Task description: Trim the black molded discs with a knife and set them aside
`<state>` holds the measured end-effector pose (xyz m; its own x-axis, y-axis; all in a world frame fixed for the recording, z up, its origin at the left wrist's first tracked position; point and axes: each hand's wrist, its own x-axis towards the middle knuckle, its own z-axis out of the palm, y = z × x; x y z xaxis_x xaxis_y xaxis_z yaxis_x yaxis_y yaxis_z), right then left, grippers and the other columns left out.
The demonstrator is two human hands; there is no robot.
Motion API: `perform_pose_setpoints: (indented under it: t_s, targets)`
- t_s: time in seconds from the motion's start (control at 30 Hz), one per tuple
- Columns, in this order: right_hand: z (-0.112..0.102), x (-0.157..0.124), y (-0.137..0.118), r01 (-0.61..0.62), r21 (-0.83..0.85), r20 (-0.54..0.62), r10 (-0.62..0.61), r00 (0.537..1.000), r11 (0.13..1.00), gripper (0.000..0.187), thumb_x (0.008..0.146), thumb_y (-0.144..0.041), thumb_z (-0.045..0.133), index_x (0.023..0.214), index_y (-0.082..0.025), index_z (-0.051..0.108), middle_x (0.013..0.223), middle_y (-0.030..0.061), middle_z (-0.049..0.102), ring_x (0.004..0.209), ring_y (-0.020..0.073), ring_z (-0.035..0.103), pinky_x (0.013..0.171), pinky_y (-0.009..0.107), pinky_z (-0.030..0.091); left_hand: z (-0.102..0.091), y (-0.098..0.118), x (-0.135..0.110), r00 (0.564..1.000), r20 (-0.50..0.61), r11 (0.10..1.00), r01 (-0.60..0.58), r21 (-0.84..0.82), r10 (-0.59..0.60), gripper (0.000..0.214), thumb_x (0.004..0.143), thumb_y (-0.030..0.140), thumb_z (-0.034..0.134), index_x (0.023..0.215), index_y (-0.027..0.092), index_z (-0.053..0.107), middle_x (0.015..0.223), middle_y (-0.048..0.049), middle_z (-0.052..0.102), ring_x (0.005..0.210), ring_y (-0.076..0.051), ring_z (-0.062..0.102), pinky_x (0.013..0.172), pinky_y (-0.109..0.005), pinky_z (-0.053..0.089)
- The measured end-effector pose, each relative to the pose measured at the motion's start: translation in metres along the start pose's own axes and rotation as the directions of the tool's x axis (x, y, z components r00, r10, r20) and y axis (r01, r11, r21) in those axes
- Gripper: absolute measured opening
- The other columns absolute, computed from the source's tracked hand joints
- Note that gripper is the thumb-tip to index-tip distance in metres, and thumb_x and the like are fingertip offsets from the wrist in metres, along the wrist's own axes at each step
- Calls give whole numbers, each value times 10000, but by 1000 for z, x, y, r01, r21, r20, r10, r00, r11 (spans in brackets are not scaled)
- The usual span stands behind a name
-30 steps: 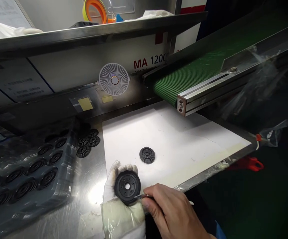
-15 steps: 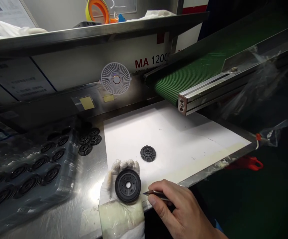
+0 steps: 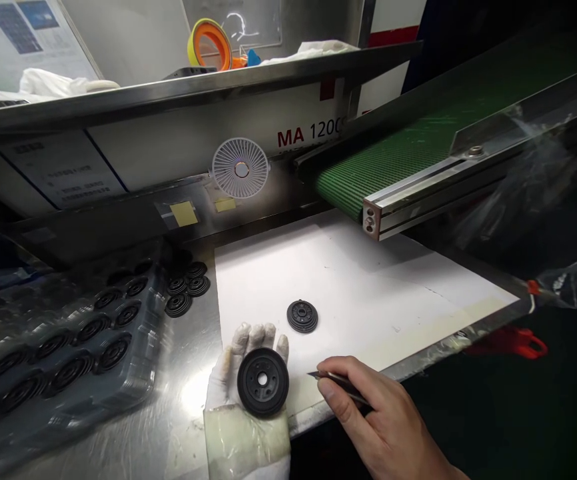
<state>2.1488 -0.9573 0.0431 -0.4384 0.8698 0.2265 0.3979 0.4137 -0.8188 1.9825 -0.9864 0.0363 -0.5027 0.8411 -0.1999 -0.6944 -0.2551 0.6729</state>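
In my left hand (image 3: 248, 380), gloved in white with clear tape round the wrist, rests a black ribbed plastic disc (image 3: 251, 397) with a hole in its centre. Several smaller holes ring that hole. Bare, my right hand (image 3: 376, 413) pinches a slim, dark knife-like tool (image 3: 346, 385), its pointed tip facing left. A gap separates the tip from the disc. Beyond both hands, a second black disc (image 3: 302, 316) lies on the white sheet (image 3: 368, 293). Part of the tool is hidden behind my fingers.
At left stands a clear plastic tray (image 3: 143, 373) holding several black discs, with a small group of discs (image 3: 178, 305) beside it on the metal table (image 3: 183, 360). A green conveyor belt (image 3: 368, 177) overhangs the sheet at right. Behind are a small fan (image 3: 241, 168) and a shelf (image 3: 248, 83).
My right hand has drawn the tool away from the disc, to the right. The left hand still holds the disc, its fingers lifted a little. The whole view has shifted slightly.
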Motion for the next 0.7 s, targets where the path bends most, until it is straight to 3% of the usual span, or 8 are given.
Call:
perform_pose_setpoints:
  t_s: [0.1, 0.17, 0.2, 0.27, 0.33, 0.43, 0.53, 0.7]
  targets:
    - [-6, 0, 5, -42, -23, -36, 41, 999, 999, 158, 925, -361, 473, 1061, -316, 540, 954, -48, 641, 842, 127, 612, 718, 222, 485, -4, 4, 12, 1000, -4, 995, -29, 93, 30, 219, 795, 290, 575, 976, 219, 677, 1096, -71, 645, 1073, -260, 556, 943, -432, 424]
    - [-13, 1, 10, -59, -31, -52, 57, 997, 998, 194, 936, -359, 453, 1112, -332, 530, 1017, -41, 634, 903, 138, 606, 762, 233, 491, -14, 13, 30, 993, 24, 911, -117, 396, 118, 253, 768, 252, 611, 1011, 214, 670, 1127, -75, 630, 1077, -246, 543, 994, -390, 365]
    - [-16, 2, 13, -56, -28, -55, 55, 997, 998, 207, 940, -357, 445, 1128, -338, 530, 1040, -37, 630, 928, 144, 603, 783, 242, 493, -22, 20, 42, 980, 81, 747, -190, 636, 181, 268, 759, 244, 619, 1022, 219, 667, 1136, -73, 625, 1076, -240, 537, 1012, -368, 337]
    - [-24, 4, 18, -35, -12, -52, 34, 998, 999, 218, 944, -354, 438, 1131, -337, 550, 1061, -23, 629, 956, 159, 600, 814, 263, 495, -41, 36, 69, 900, 295, 173, -362, 916, 320, 260, 764, 283, 585, 1006, 240, 669, 1113, -72, 631, 1079, -263, 519, 1031, -387, 295]
    - [-30, 6, 23, -10, 5, -62, 11, 998, 1000, 224, 945, -354, 437, 1119, -324, 575, 1057, -6, 635, 962, 173, 603, 826, 282, 499, -60, 55, 94, 889, 357, 30, -381, 924, 287, 235, 708, 263, 608, 925, 239, 695, 1032, -88, 651, 1036, -305, 522, 1023, -426, 281]
    - [-39, 7, 27, -7, 10, -112, 8, 994, 1000, 227, 945, -356, 440, 1112, -314, 588, 1063, 0, 643, 974, 177, 606, 834, 284, 500, -71, 76, 117, 890, 401, -45, -402, 915, 216, 185, 636, 232, 632, 803, 237, 712, 895, -102, 660, 947, -335, 540, 997, -466, 277]
    - [-44, 7, 28, -34, -15, -162, 31, 986, 999, 213, 944, -364, 445, 1106, -326, 579, 1088, -23, 642, 991, 160, 602, 835, 267, 494, -53, 73, 115, 878, 450, -84, -442, 893, 164, 152, 638, 249, 644, 777, 237, 705, 876, -108, 651, 971, -351, 531, 1008, -479, 236]
    - [-46, 10, 29, -50, -112, -158, 32, 987, 992, 236, 955, -379, 418, 1125, -313, 567, 1100, -21, 644, 992, 166, 605, 819, 288, 493, 18, 0, 84, 845, 534, 31, -534, 845, 19, 422, 701, 337, 663, 1120, 298, 627, 1140, -79, 612, 1068, -283, 522, 980, -382, 306]
